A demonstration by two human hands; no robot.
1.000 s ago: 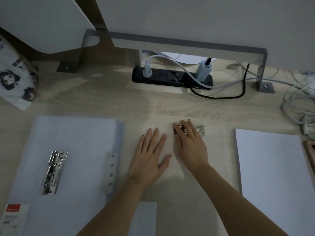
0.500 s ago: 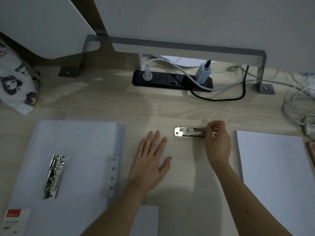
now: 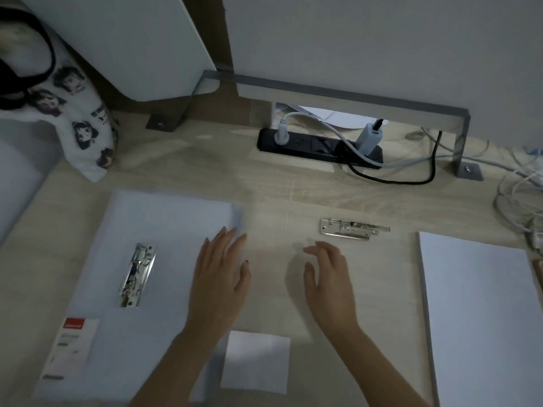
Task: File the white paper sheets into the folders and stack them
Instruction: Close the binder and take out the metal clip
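1. Both forearms are bare, no sleeves showing anywhere.
2. Left hand has dark polish on the nails.
3. Right hand looks too blurry to make out its nails, no rings visible.

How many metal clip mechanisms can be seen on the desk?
2. One metal clip lies on the open blue folder at the left. The other clip lies beyond the right hand, on what looks like a clear folder. More may lie out of view.
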